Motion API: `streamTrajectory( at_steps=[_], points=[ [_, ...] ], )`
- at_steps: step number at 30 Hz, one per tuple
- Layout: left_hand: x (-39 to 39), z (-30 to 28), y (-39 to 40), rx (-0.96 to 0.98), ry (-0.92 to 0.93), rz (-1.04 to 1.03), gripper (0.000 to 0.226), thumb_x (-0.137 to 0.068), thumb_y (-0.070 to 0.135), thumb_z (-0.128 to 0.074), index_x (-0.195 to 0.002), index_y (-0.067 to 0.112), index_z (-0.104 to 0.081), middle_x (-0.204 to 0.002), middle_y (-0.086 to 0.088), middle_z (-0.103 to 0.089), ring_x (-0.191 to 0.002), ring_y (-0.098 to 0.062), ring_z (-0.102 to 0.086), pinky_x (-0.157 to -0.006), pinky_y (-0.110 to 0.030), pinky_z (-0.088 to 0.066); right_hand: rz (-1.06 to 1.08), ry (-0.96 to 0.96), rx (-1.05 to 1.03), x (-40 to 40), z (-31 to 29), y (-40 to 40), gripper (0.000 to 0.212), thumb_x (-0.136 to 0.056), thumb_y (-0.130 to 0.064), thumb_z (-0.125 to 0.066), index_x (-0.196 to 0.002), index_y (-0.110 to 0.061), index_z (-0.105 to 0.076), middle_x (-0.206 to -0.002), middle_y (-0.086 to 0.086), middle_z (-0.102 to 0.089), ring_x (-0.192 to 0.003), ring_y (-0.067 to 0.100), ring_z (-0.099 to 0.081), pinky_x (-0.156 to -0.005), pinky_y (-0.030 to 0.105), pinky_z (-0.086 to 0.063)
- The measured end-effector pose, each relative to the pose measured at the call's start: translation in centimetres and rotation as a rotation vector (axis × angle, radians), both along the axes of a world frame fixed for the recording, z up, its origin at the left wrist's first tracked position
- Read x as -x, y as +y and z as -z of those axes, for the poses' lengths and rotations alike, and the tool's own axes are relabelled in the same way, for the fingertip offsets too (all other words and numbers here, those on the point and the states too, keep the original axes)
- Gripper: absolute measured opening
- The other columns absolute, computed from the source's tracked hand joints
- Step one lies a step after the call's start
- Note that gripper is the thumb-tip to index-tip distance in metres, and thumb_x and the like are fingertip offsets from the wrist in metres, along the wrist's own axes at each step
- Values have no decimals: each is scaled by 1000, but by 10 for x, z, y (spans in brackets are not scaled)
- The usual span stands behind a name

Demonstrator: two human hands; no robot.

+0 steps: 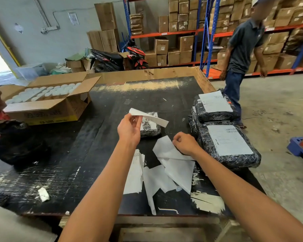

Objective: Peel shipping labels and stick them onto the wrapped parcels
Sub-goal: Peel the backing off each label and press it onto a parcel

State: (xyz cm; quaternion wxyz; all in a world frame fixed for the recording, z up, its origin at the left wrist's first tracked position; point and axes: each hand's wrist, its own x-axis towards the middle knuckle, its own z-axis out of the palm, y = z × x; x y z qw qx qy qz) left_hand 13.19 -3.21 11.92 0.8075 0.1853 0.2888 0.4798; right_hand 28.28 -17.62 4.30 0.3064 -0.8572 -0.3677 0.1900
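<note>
White label point(150, 117) is pinched at one end by the left hand point(129, 130) fingers, raised over a small wrapped parcel point(150, 131) on the black tabletop point(112, 105). The right hand point(184, 144) is curled, fingers pressed together on loose backing sheets point(177, 168); two labelled parcels point(229, 145) are stacked right.

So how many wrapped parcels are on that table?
3 clearly: a small parcel in the middle beyond the left hand, and two labelled ones at the right edge, far and near. More may lie under those.
</note>
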Motion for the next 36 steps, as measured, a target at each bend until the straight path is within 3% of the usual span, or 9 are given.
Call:
streamTrajectory(
  at_steps=[4,6,9,12,18,21,27,32,36],
  points=[
    [-9,0,-14,-40,22,-8,7,-97,-3,-55,-101,-5,-61,-96,-20,-67,-89,-27,-69,-65,-34,-64,22,62,-604,9,-22,-2,51,-86,-14,-65,-133,-26,-52,-128,1,-49,-110,12,-54,-90,26,-43],
    [-14,-1,-24,-74,56,1,9,-97,-3,-53,-93,-2,-61,-89,-17,-66,-87,-26,-69,-72,-36,-64,-58,17,-713,16,-31,-4,60,-78,-20,-68,-133,-31,-48,-128,-6,-46,-115,8,-49,-93,25,-40],
    [-26,0,-41,-129,110,38,9,-96,-2,-52,-92,-2,-60,-85,-14,-66,-88,-27,-68,-78,-35,-63,-132,-192,-581,21,-37,-1,55,-79,-33,-74,-128,-29,-51,-124,-7,-50,-117,16,-51,-97,38,-41],
    [-33,1,-55,-137,144,90,10,-96,-1,-52,-91,0,-61,-82,-12,-66,-85,-26,-67,-75,-34,-63,-47,-283,-607,20,-38,3,15,-92,-17,-66,-105,-20,-60,-102,-5,-57,-97,19,-57,-86,45,-49],
    [-24,10,-57,-166,120,173,27,-96,33,-60,-91,7,-63,-84,-9,-67,-87,-28,-69,-92,-42,-59,148,-69,-583,5,-30,-7,8,-100,-14,-56,-95,-20,-56,-97,-2,-63,-88,17,-57,-68,31,-44],
    [-19,22,-47,-252,398,110,17,-97,23,-62,-97,6,-65,-93,-11,-66,-83,-23,-65,-86,-35,-57,178,230,-603,0,-28,-11,3,-100,-21,-58,-97,-22,-59,-95,-8,-63,-86,12,-57,-66,25,-43],
    [-15,45,-44,-403,639,179,4,-93,2,-65,-94,-1,-68,-89,-12,-71,-81,-23,-65,-70,-29,-56,96,572,-580,3,-23,4,6,-99,-15,-61,-98,-20,-59,-109,8,-69,-97,25,-65,-90,49,-56],
    [-18,56,-18,-433,690,145,4,-91,2,-69,-89,-1,-70,-97,-14,-76,-86,-24,-73,-77,-33,-61,175,559,-547,-6,-9,28,8,-96,-15,-65,-93,-22,-65,-95,-3,-72,-93,20,-68,-80,39,-58],
    [-30,61,11,-447,815,95,13,-92,6,-68,-79,10,-67,-85,-8,-73,-71,-19,-65,-73,-36,-58,278,398,-536,-5,-6,57,13,-94,-17,-67,-85,-26,-66,-84,-11,-68,-83,13,-64,-64,24,-50]
  ],
)
